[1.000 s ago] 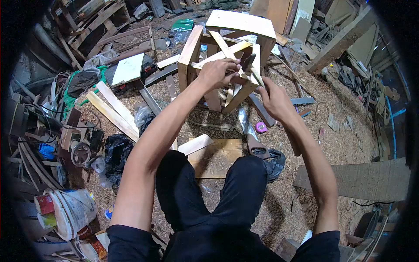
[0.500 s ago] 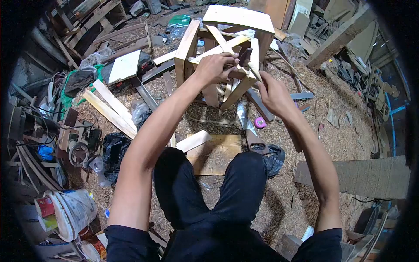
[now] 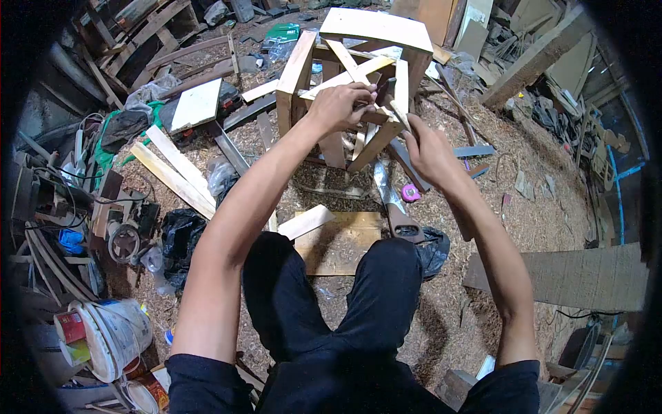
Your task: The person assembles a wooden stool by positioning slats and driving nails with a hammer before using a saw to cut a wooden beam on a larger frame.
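Note:
A wooden frame (image 3: 295, 72) with crossed slats stands at the top centre, beside a stool-like piece with a pale top (image 3: 376, 27). My left hand (image 3: 336, 107) is over the frame's near part, its fingers pinched together; what they hold is too small to make out. My right hand (image 3: 429, 146) is closed round the light handle of a hammer (image 3: 396, 110), whose dark head is close to my left fingers, above the frame's near corner.
Below the frame lie a handsaw (image 3: 400, 219), a pink tape measure (image 3: 410, 192) and a flat board (image 3: 338, 245) between my knees. Wood strips (image 3: 172, 179) and a white panel (image 3: 196, 105) are at left. A bucket (image 3: 114, 338) stands lower left; a plank (image 3: 565, 279) juts in from the right.
The hammer in my right hand has tilted slightly, and that hand has shifted a little. My left hand stays almost in the same place.

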Demonstrator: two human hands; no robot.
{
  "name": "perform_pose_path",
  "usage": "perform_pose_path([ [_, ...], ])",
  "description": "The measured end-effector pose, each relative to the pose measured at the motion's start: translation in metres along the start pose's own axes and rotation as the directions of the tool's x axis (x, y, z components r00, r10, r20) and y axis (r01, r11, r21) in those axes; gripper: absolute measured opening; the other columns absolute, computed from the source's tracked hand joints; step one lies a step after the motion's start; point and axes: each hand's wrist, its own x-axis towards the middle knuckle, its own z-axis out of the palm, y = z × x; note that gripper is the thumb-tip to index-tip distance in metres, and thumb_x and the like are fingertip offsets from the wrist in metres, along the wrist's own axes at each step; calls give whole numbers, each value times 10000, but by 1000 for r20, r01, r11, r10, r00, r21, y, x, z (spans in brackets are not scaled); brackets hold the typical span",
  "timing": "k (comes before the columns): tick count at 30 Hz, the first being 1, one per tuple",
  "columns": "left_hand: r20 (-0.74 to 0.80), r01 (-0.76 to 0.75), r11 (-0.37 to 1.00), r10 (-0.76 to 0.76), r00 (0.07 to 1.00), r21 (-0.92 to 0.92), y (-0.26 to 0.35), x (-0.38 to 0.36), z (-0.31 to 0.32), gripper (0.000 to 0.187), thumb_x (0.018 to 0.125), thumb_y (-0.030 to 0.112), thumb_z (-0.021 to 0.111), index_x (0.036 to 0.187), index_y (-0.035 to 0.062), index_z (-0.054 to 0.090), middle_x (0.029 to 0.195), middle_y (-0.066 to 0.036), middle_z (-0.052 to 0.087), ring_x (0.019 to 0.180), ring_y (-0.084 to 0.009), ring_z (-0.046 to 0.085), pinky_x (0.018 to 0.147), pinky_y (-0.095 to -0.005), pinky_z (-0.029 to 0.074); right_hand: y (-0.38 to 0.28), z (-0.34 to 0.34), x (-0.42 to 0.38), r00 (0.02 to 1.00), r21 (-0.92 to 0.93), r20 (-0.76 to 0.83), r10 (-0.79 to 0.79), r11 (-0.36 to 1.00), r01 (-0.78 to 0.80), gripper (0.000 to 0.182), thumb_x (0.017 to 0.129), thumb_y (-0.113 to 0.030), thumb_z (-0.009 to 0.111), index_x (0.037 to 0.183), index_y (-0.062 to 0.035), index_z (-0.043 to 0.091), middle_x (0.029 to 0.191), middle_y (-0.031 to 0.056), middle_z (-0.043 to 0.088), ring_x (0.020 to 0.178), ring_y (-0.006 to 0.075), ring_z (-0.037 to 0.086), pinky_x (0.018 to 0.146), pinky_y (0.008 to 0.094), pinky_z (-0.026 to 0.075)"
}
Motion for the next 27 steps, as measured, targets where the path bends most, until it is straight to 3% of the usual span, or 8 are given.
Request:
perform_pose_path([
  [1, -2, 0, 1000, 0, 1000, 0, 0, -1, 0, 240, 829, 326, 635, 983, 159, 712, 1174, 33, 635, 930, -224, 654, 769, -343, 540, 3, 2, 0, 992, -48, -20, -123, 991, 122, 244, 916, -117, 486, 1120, 17, 507, 707, 314, 584, 677, 494, 583, 591, 521, 448],
  [7, -16, -42, 999, 42, 999, 17, -3, 0, 1, 239, 830, 316, 632, 992, 158, 710, 1174, 34, 635, 929, -219, 655, 770, -341, 542, -9, -1, -5, 992, 97, -14, 124, 988, -122, 262, 917, -106, 487, 1141, 30, 478, 702, 320, 580, 688, 494, 584, 597, 530, 443],
  [9, -6, -27, 1000, 27, 1000, 7, 0, -1, 1, 237, 831, 313, 631, 994, 159, 707, 1178, 36, 633, 929, -221, 654, 768, -343, 543, 1, 6, -7, 999, 2, 0, -35, 999, 35, 254, 918, -92, 480, 1142, 28, 474, 681, 319, 573, 671, 488, 587, 564, 520, 444],
  [13, 14, -25, 1000, 25, 1000, -13, -3, -1, 1, 243, 837, 313, 624, 1015, 165, 699, 1176, 39, 633, 928, -227, 654, 761, -348, 547, -7, 1, -7, 996, 87, -66, 67, 994, -62, 250, 916, -84, 473, 1139, 30, 468, 677, 316, 571, 682, 491, 583, 581, 527, 442],
  [15, 6, -32, 999, 32, 999, -18, -3, -2, 3, 241, 839, 316, 622, 1011, 167, 699, 1173, 38, 634, 928, -228, 654, 763, -351, 548, 4, 10, -11, 995, 65, 66, 73, 995, -78, 252, 913, -90, 478, 1136, 27, 465, 681, 310, 573, 688, 489, 581, 598, 532, 436],
  [16, -6, -42, 999, 42, 999, -16, -4, 0, 2, 239, 841, 319, 620, 1007, 168, 700, 1170, 37, 636, 928, -230, 654, 765, -353, 548, 8, 16, -11, 997, 47, -57, -54, 997, 56, 244, 912, -97, 481, 1125, 23, 473, 680, 307, 574, 677, 488, 579, 598, 534, 427],
  [20, -23, -23, 1000, 23, 999, -10, -4, -2, 5, 223, 830, 316, 625, 979, 166, 696, 1174, 41, 633, 916, -228, 657, 766, -358, 551, 0, 6, -7, 996, 104, -80, 46, 994, -37, 223, 912, -94, 477, 1103, 22, 486, 671, 306, 569, 677, 498, 571, 589, 531, 414],
  [27, -47, -57, 998, 59, 997, 28, -2, -3, 2, 204, 849, 274, 637, 997, 142, 685, 1174, 51, 632, 918, -228, 655, 735, -340, 549, 6, 7, -7, 997, 61, -81, -16, 998, 21, 241, 915, -97, 482, 1126, 19, 479, 692, 312, 569, 678, 496, 575, 588, 518, 433],
])
